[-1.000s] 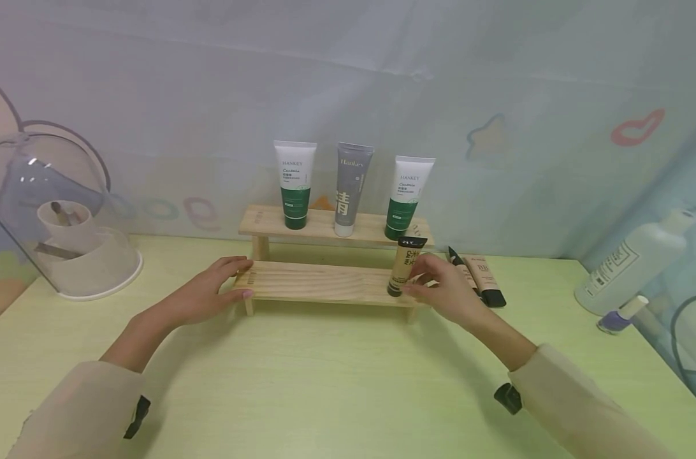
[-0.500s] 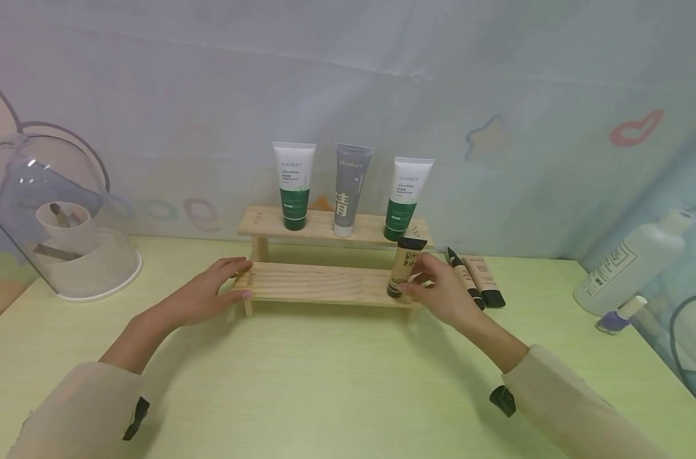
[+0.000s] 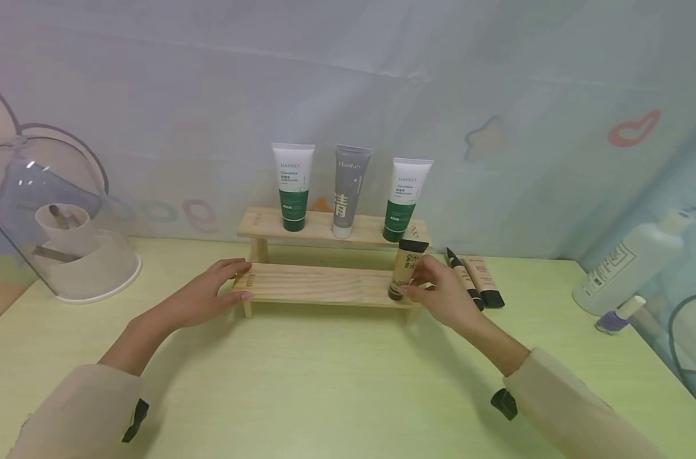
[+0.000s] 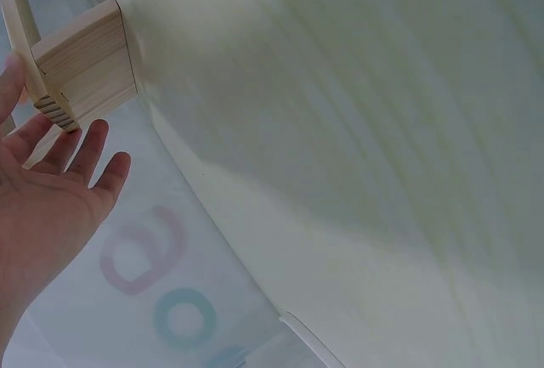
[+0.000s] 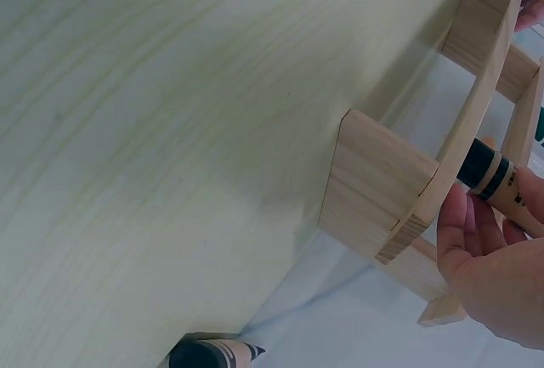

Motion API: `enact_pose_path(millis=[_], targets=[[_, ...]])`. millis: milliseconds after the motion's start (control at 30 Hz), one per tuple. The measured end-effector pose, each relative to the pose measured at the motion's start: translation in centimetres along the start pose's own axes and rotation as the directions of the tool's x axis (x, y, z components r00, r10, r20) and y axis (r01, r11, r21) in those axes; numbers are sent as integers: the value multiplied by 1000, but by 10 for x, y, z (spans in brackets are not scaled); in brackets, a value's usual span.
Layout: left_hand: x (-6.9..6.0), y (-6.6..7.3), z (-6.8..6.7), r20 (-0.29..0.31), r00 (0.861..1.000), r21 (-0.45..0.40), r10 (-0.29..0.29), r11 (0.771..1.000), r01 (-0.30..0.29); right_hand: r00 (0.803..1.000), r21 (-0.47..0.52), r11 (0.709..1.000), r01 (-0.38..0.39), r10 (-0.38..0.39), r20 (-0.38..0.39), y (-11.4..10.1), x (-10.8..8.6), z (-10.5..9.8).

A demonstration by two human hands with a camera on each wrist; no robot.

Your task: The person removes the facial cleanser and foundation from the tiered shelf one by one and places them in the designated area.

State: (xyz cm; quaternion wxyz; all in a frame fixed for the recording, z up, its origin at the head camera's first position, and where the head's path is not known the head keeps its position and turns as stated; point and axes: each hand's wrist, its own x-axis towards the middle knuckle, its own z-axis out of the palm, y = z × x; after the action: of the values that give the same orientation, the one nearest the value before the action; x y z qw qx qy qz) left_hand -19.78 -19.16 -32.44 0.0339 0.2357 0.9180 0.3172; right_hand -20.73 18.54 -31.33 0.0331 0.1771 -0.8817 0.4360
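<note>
A small beige tube with a black cap [image 3: 404, 262] stands cap-down at the right end of the lower step of a two-tier wooden rack [image 3: 313, 284]. My right hand [image 3: 447, 294] pinches this tube between thumb and fingers; in the right wrist view its dark cap is at the step's surface. At the step's left end my left hand [image 3: 201, 296] holds the rack, thumb at the front edge and fingertips behind. On the upper tier stand a white-and-green tube [image 3: 294, 191], a grey tube [image 3: 350, 188] and another white-and-green tube [image 3: 405, 197].
Right of the rack lie a black-capped beige tube [image 3: 484, 280] and a slim black-ended tube [image 3: 465, 278]. Farther right are a white pump bottle [image 3: 629, 264] and a purple nail polish bottle [image 3: 614, 320]. A clear-domed brush holder [image 3: 90, 261] stands at the left.
The small beige tube stays at the step's right end, its tilt barely different, with my right hand still on it. My left hand keeps its place on the rack.
</note>
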Motion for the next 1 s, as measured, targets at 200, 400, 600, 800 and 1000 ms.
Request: enact_pose_path(millis=[200, 400, 600, 800, 1000], targets=[[0, 0, 0, 1, 1000, 1, 0, 1000, 0, 1000, -13, 1000, -23, 23, -4, 5, -5, -8], [0, 0, 0, 1, 1000, 7, -3, 1000, 3, 999, -15, 999, -44, 44, -17, 11, -11, -20], [0, 0, 1, -3, 1000, 6, -4, 1000, 4, 998, -14, 998, -59, 58, -28, 18, -17, -32], [0, 0, 1, 0, 1000, 7, -3, 1000, 3, 995, -25, 996, -90, 89, -51, 27, -24, -44], [0, 0, 0, -1, 1000, 8, 2, 1000, -2, 992, -21, 994, -105, 103, -80, 36, -31, -55]])
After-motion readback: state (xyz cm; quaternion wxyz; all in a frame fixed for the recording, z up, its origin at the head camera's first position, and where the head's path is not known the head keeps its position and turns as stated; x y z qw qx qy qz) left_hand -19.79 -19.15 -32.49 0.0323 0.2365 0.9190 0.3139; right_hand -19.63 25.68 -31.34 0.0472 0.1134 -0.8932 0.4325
